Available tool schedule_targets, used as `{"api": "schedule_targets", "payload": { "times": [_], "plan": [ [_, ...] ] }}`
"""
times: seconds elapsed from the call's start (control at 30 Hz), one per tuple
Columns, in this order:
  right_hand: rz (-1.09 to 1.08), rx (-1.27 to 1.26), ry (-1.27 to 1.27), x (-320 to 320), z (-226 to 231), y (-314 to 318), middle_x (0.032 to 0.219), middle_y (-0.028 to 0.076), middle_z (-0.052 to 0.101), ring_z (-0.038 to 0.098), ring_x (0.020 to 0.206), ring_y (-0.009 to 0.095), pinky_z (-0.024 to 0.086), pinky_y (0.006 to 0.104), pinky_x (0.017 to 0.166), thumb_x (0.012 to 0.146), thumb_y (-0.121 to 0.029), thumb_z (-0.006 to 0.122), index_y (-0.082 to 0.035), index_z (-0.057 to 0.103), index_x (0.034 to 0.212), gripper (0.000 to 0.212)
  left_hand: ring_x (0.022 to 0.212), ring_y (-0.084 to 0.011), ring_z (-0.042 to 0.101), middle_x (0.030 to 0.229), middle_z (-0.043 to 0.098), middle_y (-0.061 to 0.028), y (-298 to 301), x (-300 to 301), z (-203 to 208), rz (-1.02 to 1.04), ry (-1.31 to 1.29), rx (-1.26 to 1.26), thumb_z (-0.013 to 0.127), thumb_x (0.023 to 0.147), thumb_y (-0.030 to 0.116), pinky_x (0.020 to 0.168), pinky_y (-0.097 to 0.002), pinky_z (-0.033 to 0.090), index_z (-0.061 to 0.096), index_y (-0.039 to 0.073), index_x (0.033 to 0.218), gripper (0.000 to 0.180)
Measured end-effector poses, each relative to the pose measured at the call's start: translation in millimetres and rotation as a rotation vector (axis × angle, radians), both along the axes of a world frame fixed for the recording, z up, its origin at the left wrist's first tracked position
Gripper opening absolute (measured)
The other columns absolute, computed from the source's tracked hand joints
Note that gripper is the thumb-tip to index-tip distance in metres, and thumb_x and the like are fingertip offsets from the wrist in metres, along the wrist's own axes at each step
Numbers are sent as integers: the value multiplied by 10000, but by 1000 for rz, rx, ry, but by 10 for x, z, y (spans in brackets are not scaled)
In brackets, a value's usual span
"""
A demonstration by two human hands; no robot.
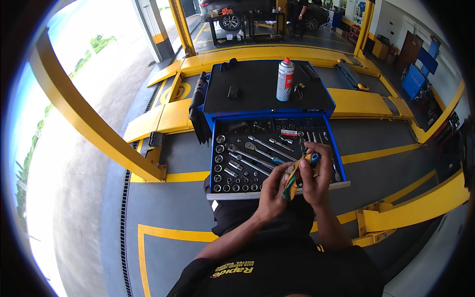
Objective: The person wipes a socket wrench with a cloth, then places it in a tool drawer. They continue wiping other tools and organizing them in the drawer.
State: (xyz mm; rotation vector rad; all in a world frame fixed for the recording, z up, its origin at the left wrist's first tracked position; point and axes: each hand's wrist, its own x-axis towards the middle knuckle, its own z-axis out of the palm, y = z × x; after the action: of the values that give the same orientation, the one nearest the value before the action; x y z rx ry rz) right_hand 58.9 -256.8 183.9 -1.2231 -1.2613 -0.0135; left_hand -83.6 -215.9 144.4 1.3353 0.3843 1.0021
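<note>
My left hand and my right hand are raised together over the open drawer of a blue tool cart. Between them they grip a yellow-and-green cloth wrapped around a tool with a blue handle. The right hand's fingers close over the top of the handle. The left hand pinches the cloth from below. The drawer below holds several sockets, ratchets and extension bars in a dark foam tray.
A red-capped spray can and small parts stand on the cart's black top. Yellow lift ramps and posts surround the cart. A car and a person stand at the far end of the bay.
</note>
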Motion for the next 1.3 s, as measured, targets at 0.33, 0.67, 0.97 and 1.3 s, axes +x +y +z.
{"api": "schedule_targets", "payload": {
  "times": [0.33, 0.67, 0.97, 1.3],
  "plan": [
    [67, -109, -179, -116, 106, -287, 1102, 117, 708, 734, 959, 242, 597, 349, 803, 917, -118, 878, -50, 685, 1091, 269, 935, -66, 679, 1086, 739, -39, 134, -37, -137, 142, -103, -474, 554, 1181, 279, 831, -237, 556, 691, -48, 1295, 373],
    [124, -283, 124, -214, -121, -326, 1047, 158, 772, 786, 935, 202, 620, 315, 798, 959, -183, 876, 6, 654, 1132, 339, 890, -91, 706, 1017, 764, -38, 344, -227, -179, 376, -287, -602, 544, 1179, 329, 826, -260, 562, 749, -21, 1205, 407],
    [186, 66, 404, -266, -33, -277, 1153, 220, 741, 763, 1099, 215, 642, 290, 945, 997, 29, 766, 12, 541, 1121, 258, 1062, -104, 697, 1210, 733, -46, 367, -263, -144, 313, -370, -586, 539, 1173, 261, 936, -282, 574, 652, -1, 1412, 373],
    [105, -391, -217, -612, -140, -328, 1127, 222, 643, 707, 1039, 450, 585, 465, 865, 787, 61, 844, -26, 530, 1168, 501, 1011, -44, 641, 1150, 682, -10, 86, -191, 154, 140, -222, -370, 557, 1177, 343, 834, -218, 533, 579, 70, 1336, 317]
  ]
}}
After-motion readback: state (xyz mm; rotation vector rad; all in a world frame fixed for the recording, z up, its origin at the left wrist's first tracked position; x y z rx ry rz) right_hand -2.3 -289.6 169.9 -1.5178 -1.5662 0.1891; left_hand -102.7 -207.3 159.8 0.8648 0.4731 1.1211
